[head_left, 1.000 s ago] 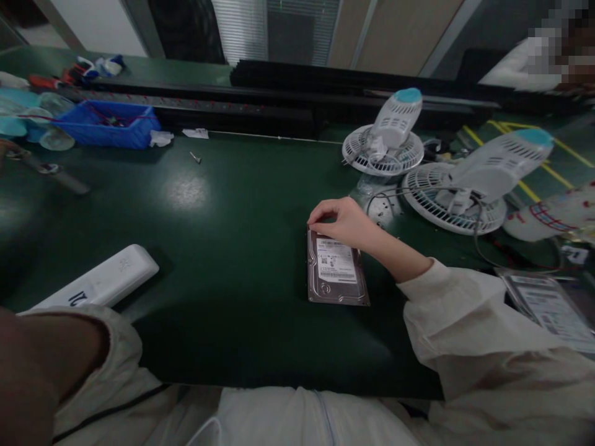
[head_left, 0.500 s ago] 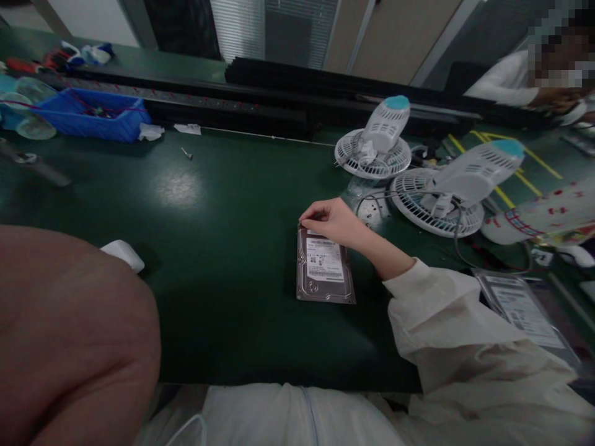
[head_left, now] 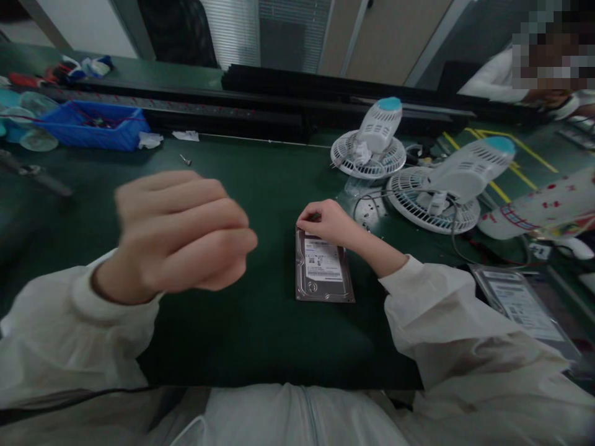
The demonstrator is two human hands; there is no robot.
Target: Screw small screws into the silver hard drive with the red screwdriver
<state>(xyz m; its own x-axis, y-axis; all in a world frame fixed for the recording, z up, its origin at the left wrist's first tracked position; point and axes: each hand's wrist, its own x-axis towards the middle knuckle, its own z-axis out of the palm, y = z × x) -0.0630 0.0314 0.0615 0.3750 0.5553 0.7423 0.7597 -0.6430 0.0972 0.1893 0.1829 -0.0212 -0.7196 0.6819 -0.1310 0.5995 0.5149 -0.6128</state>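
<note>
A hard drive (head_left: 324, 266) with a white label lies flat on the green table. My right hand (head_left: 328, 220) is at its far edge, thumb and forefinger pinched together at the far left corner. Whatever is between those fingertips is too small to make out. Raised above the table to the left of the drive, my left hand (head_left: 183, 232) is closed in a fist, slightly blurred. Its curled fingers hide whatever may be inside, and it is apart from the drive.
Two white fan heads (head_left: 369, 152) with teal caps stand at the back right, near small screws on a plate (head_left: 370, 212). A bagged drive (head_left: 520, 303) lies right. A blue bin (head_left: 100, 127), a loose screw (head_left: 186, 160) and a metal tool (head_left: 39, 173) are left. Another person (head_left: 493, 77) sits far right.
My left hand, with only a large blurred part of the arm showing before at the lower left, has come into view as a fist. My right hand stays pinched at the drive's corner.
</note>
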